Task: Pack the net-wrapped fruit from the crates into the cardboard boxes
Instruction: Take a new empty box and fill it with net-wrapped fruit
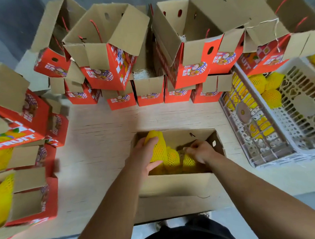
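Box [175, 185]: open on the table [103, 132], nearest the viewer; brown inner walls, flaps folded out; several yellow-netted fruit already inside.
Left hand [145, 155]: wrapped round a netted fruit [156, 146] at the box's left wall — fingers over the top, thumb under the lower end; fruit upright, half above the rim.
Right hand [200, 151]: curled low in the box, fingertips pinching at the net of another fruit [188, 161]; exact grip blurred, probably on the net alone and not the flesh.
Middle fruit [172, 157]: between the two, touching both.
Net: foam mesh, soft and springy, rough enough to resist slipping; likely to stretch or slide off if pulled by one end.
Fruit, judged handling: moderately heavy for its size, firm but bruisable — best taken round the middle with the whole palm, lowered rather than dropped.
Crate [295, 114]: white plastic lattice at right, well apart from the box; a few netted fruit [270, 95] left in its far corner.
Other boxes [106, 49]: red printed cartons stacked along the back and left, most open; those at far left show yellow netting inside.
Risk: pressing fruit tight against neighbours to fit — net cushions, but only lightly.
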Motion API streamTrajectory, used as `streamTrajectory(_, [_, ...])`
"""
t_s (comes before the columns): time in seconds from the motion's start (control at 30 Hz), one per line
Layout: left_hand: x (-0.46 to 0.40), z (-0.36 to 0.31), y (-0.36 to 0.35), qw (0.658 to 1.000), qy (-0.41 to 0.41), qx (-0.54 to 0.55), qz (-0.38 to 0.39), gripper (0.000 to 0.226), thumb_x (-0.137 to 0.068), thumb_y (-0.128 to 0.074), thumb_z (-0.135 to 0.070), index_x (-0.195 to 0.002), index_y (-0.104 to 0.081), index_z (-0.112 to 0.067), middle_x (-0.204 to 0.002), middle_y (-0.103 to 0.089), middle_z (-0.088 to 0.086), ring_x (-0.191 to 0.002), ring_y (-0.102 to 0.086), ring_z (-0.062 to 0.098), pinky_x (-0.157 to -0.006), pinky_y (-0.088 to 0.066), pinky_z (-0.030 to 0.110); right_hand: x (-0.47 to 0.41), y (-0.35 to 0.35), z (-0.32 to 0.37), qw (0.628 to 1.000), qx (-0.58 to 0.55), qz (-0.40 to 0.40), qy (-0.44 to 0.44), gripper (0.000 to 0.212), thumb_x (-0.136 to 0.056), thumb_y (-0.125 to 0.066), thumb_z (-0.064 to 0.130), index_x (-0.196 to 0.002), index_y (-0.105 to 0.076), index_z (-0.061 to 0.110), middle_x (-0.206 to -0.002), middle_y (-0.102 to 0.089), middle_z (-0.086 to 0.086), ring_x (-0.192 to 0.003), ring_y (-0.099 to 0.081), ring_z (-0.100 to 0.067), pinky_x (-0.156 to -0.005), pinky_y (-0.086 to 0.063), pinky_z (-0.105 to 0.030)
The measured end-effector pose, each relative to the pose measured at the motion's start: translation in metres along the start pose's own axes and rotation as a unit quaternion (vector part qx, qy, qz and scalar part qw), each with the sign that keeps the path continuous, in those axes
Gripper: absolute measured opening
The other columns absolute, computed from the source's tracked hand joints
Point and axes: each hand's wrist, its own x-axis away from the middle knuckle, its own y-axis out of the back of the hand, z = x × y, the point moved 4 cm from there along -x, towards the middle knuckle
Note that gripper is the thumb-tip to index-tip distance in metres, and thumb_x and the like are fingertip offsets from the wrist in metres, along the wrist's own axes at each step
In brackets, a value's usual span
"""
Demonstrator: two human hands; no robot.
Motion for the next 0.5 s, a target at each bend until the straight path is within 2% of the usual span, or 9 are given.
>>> streamTrajectory(0.07, [-0.003,0.002,0.0,1.0,0.019,-0.01,-0.019,0.026,-0.091,-0.077,-0.04,-0.113,-0.065,-0.038,-0.132,-0.056,-0.005,-0.116,-0.058,0.018,-0.065,-0.061,0.037,0.003,0.001,0.01,0.999,0.04,0.011,-0.008,0.044,-0.104,-0.054,0.044,-0.128,-0.067,0.01,-0.129,-0.065,-0.017,-0.123,-0.058,-0.035,-0.101,-0.043,-0.033])
streamTrajectory(0.1, [-0.005,0.003,0.0,0.999,0.023,-0.014,-0.021,0.032,-0.09,-0.076,-0.043,-0.119,-0.064,-0.038,-0.135,-0.056,-0.005,-0.119,-0.058,0.02,-0.065,-0.061,0.036,0.007,0.001,0.017,0.999,0.042,0.01,-0.006,0.048,-0.105,-0.048,0.048,-0.131,-0.065,0.012,-0.133,-0.064,-0.016,-0.126,-0.056,-0.035,-0.103,-0.042,-0.035])
streamTrajectory(0.17, [-0.005,0.004,-0.001,1.0,0.021,-0.014,-0.019,0.041,-0.092,-0.074,-0.047,-0.129,-0.06,-0.038,-0.137,-0.054,-0.007,-0.118,-0.058,0.019,-0.064,-0.062,0.036,0.021,0.001,0.035,0.999,0.018,-0.017,0.035,0.05,-0.099,-0.048,0.06,-0.123,-0.067,0.02,-0.126,-0.069,-0.01,-0.12,-0.061,-0.032,-0.095,-0.045,-0.035])
streamTrajectory(0.23, [-0.006,0.006,-0.005,1.0,0.01,-0.024,0.001,0.04,-0.096,-0.068,-0.051,-0.132,-0.058,-0.039,-0.138,-0.055,-0.008,-0.119,-0.059,0.016,-0.064,-0.062,0.034,0.044,-0.006,0.054,0.993,-0.076,-0.014,0.091,0.05,-0.086,-0.054,0.07,-0.106,-0.071,0.027,-0.107,-0.075,0.004,-0.107,-0.067,-0.019,-0.087,-0.049,-0.035])
streamTrajectory(0.27, [-0.005,0.007,-0.009,0.999,0.008,-0.035,0.018,0.042,-0.097,-0.063,-0.054,-0.135,-0.056,-0.039,-0.14,-0.057,-0.008,-0.121,-0.06,0.016,-0.066,-0.062,0.034,0.053,-0.015,0.061,0.985,-0.129,0.026,0.112,0.043,-0.083,-0.06,0.066,-0.103,-0.073,0.03,-0.101,-0.076,0.005,-0.102,-0.068,-0.014,-0.089,-0.052,-0.036])
streamTrajectory(0.33, [0.0,0.006,-0.014,0.997,0.026,-0.048,0.054,0.054,-0.098,-0.052,-0.066,-0.144,-0.052,-0.038,-0.139,-0.062,-0.006,-0.12,-0.065,0.016,-0.076,-0.06,0.036,0.065,-0.03,0.072,0.971,-0.17,0.097,0.139,0.021,-0.093,-0.068,0.037,-0.111,-0.072,0.027,-0.105,-0.076,-0.004,-0.095,-0.067,-0.013,-0.091,-0.053,-0.035])
streamTrajectory(0.4, [0.003,0.006,-0.011,0.992,0.062,-0.051,0.095,0.076,-0.088,-0.041,-0.081,-0.148,-0.05,-0.035,-0.131,-0.069,-0.003,-0.117,-0.069,0.019,-0.093,-0.055,0.041,0.067,-0.032,0.076,0.966,-0.191,0.102,0.139,0.022,-0.099,-0.065,0.015,-0.12,-0.068,0.016,-0.111,-0.074,-0.013,-0.094,-0.066,-0.018,-0.09,-0.054,-0.036])
streamTrajectory(0.43, [0.003,0.005,-0.008,0.988,0.068,-0.062,0.124,0.086,-0.081,-0.037,-0.086,-0.151,-0.047,-0.035,-0.132,-0.069,-0.003,-0.119,-0.069,0.022,-0.102,-0.05,0.044,0.066,-0.032,0.075,0.964,-0.211,0.115,0.118,0.024,-0.099,-0.064,0.014,-0.123,-0.065,0.015,-0.115,-0.073,-0.016,-0.097,-0.066,-0.021,-0.091,-0.054,-0.039])
streamTrajectory(0.5, [0.005,-0.001,-0.005,0.98,0.057,-0.083,0.174,0.095,-0.077,-0.034,-0.086,-0.158,-0.034,-0.037,-0.149,-0.057,-0.004,-0.129,-0.063,0.027,-0.115,-0.042,0.048,0.065,-0.038,0.069,0.953,-0.242,0.168,0.069,0.033,-0.099,-0.065,0.017,-0.132,-0.059,0.02,-0.123,-0.07,-0.013,-0.108,-0.068,-0.023,-0.098,-0.056,-0.042])
